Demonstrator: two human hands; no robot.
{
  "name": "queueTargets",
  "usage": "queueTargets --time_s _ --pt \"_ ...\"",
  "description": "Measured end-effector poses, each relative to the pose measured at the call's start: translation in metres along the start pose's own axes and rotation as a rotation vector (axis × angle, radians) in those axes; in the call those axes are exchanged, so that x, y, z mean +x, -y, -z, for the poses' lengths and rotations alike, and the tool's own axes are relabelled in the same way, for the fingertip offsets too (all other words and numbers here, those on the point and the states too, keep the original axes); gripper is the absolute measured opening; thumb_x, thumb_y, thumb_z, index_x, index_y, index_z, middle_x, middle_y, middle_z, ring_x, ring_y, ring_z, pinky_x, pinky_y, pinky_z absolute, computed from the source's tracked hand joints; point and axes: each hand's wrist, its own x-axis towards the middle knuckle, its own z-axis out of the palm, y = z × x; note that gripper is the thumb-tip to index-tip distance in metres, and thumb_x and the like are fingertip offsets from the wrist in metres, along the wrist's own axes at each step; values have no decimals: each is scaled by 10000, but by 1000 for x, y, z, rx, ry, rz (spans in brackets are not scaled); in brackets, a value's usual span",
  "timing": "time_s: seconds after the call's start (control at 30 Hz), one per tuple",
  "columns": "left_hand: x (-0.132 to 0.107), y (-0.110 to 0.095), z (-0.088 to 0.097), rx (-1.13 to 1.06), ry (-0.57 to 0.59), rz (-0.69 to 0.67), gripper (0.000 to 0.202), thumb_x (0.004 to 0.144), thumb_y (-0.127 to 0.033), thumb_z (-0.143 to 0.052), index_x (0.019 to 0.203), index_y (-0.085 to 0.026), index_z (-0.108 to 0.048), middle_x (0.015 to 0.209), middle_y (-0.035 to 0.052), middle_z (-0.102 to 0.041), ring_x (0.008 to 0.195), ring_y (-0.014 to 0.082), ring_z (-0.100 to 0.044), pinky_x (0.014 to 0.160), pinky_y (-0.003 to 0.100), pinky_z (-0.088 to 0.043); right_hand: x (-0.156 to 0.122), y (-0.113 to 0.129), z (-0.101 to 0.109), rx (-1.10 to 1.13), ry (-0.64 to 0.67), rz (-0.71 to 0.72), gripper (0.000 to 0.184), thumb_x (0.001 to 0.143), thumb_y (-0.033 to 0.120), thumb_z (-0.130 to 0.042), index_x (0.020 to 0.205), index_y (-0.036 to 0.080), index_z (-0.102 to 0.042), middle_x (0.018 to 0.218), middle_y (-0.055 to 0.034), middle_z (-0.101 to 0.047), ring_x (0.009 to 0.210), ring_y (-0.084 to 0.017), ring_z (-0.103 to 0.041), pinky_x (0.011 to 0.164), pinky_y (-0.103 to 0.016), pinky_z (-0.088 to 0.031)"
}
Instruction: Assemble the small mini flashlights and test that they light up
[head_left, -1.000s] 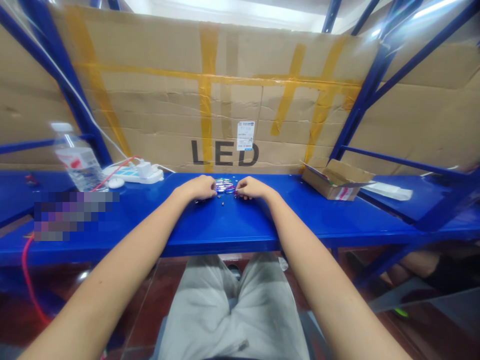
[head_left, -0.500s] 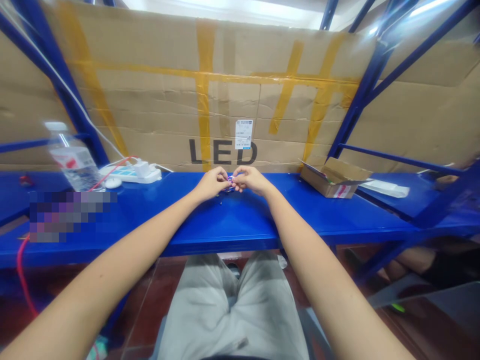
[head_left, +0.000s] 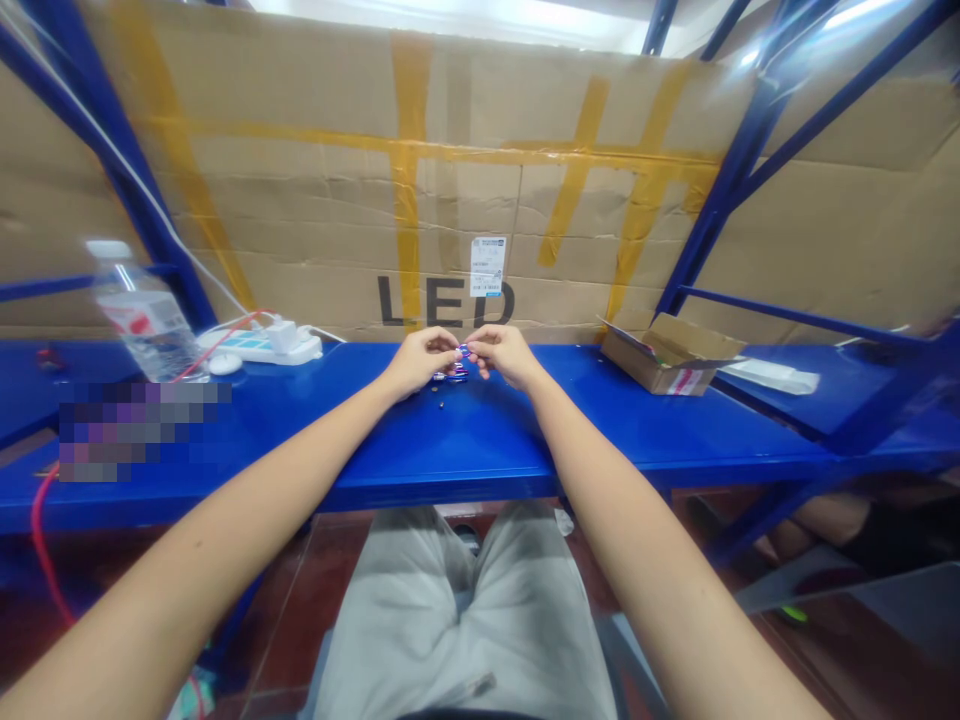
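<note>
My left hand (head_left: 424, 362) and my right hand (head_left: 504, 352) meet over the blue table (head_left: 450, 450), fingers pinched together. Between the fingertips is a small shiny purple-blue piece (head_left: 465, 351), too small to name, which both hands touch. Just below it, more small shiny metallic pieces (head_left: 453, 374) lie on the tabletop, partly covered by my left fingers. A tiny dark bit (head_left: 441, 405) rests on the table nearer to me.
An open cardboard box (head_left: 670, 355) stands at the right, beside a white packet (head_left: 772, 376). At the left are a water bottle (head_left: 146, 315), a white power strip (head_left: 262, 345) and a red cable (head_left: 46, 550). Taped cardboard (head_left: 322, 230) walls the back. Another person's leg (head_left: 825, 525) shows at right.
Both hands have risen slightly, lifting the small piece away from the tabletop. The shiny pieces beneath them now show more clearly.
</note>
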Motion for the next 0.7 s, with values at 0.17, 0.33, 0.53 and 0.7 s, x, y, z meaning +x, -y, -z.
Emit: queueTargets --time_s 0.17,0.33,0.53,0.7 --pt "3 5 1 -31 25 51 204 799 -185 -790 912 -121 -632 698 19 -696 655 146 -683 674 289 -561 0 -1 -2 -75 9 0 132 819 247 -729 812 154 -635 548 39 -566 371 -85 -472 353 -209 -378" --pt "4 9 0 -147 59 87 218 822 -208 -797 908 -117 -619 798 55 -746 711 160 -729 763 340 -600 -1 0 -3 -92 35 6 145 820 253 -727 784 157 -624 532 43 -559 359 -78 -472 329 -188 -360" --pt "6 15 3 -218 41 91 242 784 -219 -830 860 -125 -620 697 54 -729 684 184 -728 735 355 -603 -1 0 -3 -90 31 31 123 819 201 -703 769 162 -597 526 40 -582 345 -97 -506 317 -203 -399" --pt "11 16 6 -134 -46 40 183 784 -187 -802 886 -125 -663 655 26 -701 650 166 -699 686 311 -567 -1 2 -3 -58 18 24 124 820 166 -700 877 171 -589 559 50 -613 339 -97 -506 322 -210 -418"
